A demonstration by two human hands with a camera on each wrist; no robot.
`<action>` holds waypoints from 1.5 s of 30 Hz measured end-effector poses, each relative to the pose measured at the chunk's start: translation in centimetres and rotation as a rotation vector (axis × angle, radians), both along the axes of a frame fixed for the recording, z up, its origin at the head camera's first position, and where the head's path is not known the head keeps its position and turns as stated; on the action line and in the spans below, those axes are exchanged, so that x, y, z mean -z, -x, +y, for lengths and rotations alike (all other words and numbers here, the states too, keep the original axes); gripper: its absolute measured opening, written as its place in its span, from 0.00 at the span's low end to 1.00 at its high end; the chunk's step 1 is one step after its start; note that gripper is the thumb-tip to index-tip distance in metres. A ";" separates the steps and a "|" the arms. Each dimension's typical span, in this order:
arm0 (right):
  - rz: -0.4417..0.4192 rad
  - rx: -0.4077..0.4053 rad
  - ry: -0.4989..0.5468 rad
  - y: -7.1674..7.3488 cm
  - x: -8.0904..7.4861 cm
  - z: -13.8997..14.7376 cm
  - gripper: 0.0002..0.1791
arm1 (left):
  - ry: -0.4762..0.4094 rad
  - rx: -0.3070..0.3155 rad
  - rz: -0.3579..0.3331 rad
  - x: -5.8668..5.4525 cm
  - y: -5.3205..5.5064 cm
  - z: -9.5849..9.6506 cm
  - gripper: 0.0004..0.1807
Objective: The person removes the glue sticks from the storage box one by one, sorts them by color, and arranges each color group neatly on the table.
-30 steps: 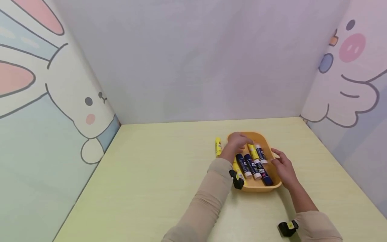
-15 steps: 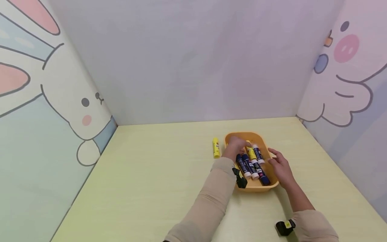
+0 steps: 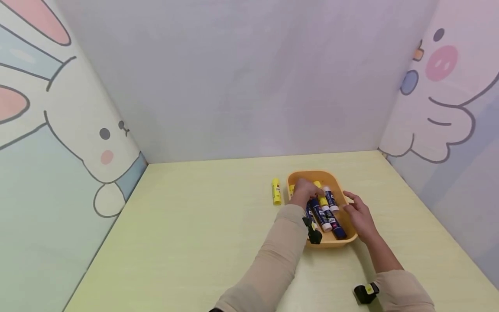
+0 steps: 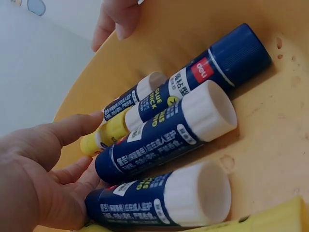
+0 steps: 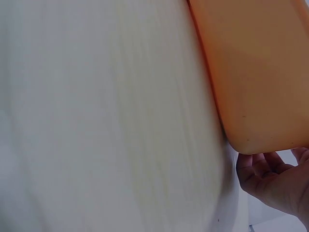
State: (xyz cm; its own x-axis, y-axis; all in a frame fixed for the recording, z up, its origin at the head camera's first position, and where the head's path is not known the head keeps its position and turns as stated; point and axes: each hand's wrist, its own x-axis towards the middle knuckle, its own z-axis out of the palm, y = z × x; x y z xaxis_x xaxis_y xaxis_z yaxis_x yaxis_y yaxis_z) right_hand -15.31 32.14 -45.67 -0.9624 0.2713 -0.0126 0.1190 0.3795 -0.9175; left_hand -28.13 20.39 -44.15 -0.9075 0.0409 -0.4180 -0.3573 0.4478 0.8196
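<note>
My left hand (image 3: 306,190) reaches into an orange plastic basket (image 3: 331,178). Its thumb and fingers straddle a yellow glue stick (image 4: 116,129), pinching it near its end. Those fingers also lie against the ends of two navy glue sticks with white caps, the middle one (image 4: 159,133) and the nearer one (image 4: 145,203). A navy-capped glue stick (image 3: 336,227) lies beside them, and another navy stick (image 3: 331,200) sits along the right side. At the basket's right edge, my right hand (image 3: 360,219) holds the rim, thumb inside and fingertips against the outer wall.
One yellow glue stick (image 3: 276,192) stands or lies just left of the basket on the pale table (image 3: 195,229). More yellow sticks show partly behind my left hand. A grey wall (image 3: 249,86) closes off the back; printed side panels (image 3: 97,108) flank the table.
My left hand has moved slightly nearer and to the right within the basket, its fingers lowering around the yellow glue stick. My right hand keeps its place at the rim.
</note>
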 end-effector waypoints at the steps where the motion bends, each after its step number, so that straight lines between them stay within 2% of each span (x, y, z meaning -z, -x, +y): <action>1: -0.001 0.000 -0.001 0.0 0.0 0.0 0.26 | 0.003 -0.011 -0.001 0.0 0.0 0.0 0.22; 5: 0.000 0.000 -0.002 0.1 0.0 -0.1 0.26 | -0.008 -0.026 0.001 -0.1 0.1 0.0 0.22; 14: 0.021 -0.002 -0.013 0.2 0.1 -0.1 0.26 | -0.016 0.008 -0.008 0.0 0.1 -0.3 0.24; 20: 0.009 0.002 0.001 0.2 0.0 -0.2 0.26 | -0.099 0.004 -0.041 0.1 0.5 -0.3 0.20; 27: 0.000 0.001 0.019 0.3 0.1 -0.2 0.27 | -0.225 -0.028 -0.078 -0.7 0.8 -0.3 0.16; 35: -0.024 0.010 0.030 0.1 0.1 -0.1 0.27 | -0.265 -0.033 -0.047 -1.7 -0.3 -0.8 0.13; 40: -0.029 0.011 0.029 0.0 0.1 -0.1 0.27 | -0.317 0.027 -0.014 -2.4 -1.3 -1.8 0.15; 45: -0.031 0.006 0.014 0.1 -0.1 -0.1 0.27 | -0.316 0.063 0.006 -2.8 -1.5 -2.8 0.20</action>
